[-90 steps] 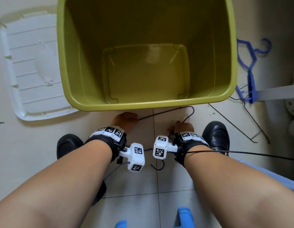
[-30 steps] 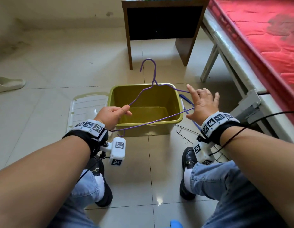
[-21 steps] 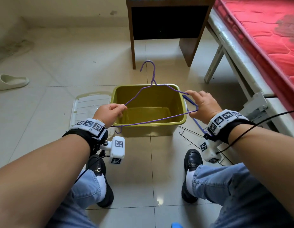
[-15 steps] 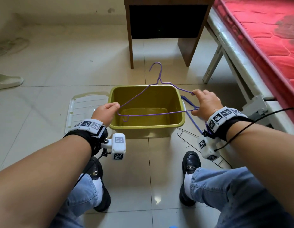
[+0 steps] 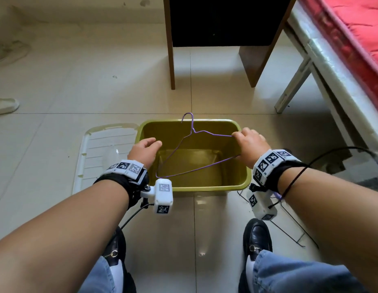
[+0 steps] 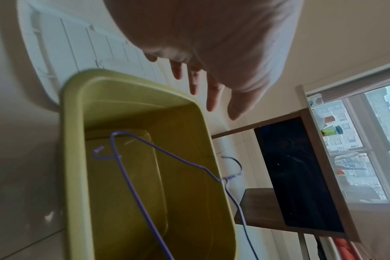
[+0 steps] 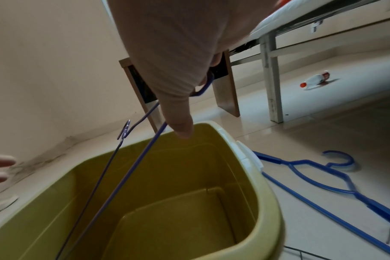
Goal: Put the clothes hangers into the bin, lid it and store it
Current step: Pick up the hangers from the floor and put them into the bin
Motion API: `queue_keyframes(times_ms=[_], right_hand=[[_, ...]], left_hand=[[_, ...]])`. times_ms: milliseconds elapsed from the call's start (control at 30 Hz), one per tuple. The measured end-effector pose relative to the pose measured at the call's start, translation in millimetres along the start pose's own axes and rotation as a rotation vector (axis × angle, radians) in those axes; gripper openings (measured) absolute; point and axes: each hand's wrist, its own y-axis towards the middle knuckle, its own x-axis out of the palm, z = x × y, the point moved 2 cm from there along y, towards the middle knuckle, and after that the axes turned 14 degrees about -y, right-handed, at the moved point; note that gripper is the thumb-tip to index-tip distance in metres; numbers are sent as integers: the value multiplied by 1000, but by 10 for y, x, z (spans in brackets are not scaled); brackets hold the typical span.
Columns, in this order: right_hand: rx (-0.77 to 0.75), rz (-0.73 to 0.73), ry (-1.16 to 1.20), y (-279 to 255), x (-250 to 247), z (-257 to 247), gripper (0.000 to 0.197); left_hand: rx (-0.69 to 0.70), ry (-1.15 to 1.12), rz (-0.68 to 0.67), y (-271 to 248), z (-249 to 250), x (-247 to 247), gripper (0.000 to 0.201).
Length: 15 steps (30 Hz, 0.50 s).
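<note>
olive-green bin (image 5: 236, 182) on the tiled floor between the feet and a dark wooden table (image 5: 217, 22), open and bare inside. beside it on the left, flat on the tiles, its white lid (image 5: 103, 149). on the right, blue plastic hangers (image 7: 318, 179) on the floor just beside the bin wall, plus thin dark wire hangers (image 5: 289, 225) near the right shoe. over the bin mouth, tilted with its far corner dipping inside, a purple wire hanger (image 5: 196, 153), hook toward the table. right hand (image 5: 249, 144) curled round one shoulder end of it; left hand (image 5: 144, 151) off the wire, fingers (image 6: 211, 95) loose and spread, holding nothing. likely featherlight, thin and springy, prone to swinging from a one-end grip and snagging its hook on the rim; best held at the shoulder bend or neck twist.
</note>
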Motion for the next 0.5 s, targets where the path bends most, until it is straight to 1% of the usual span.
queue_keyframes(times_ms=[133, 267, 500], right_hand=[[-83, -11, -63, 296, 96, -124, 66], [-100, -65, -48, 482, 289, -142, 66], [-177, -123, -19, 769, 591, -99, 72]], left_hand=[[4, 32, -46, 260, 38, 222, 41], [18, 96, -112, 474, -1, 482, 39], [-44, 73, -202, 605, -211, 887, 36]])
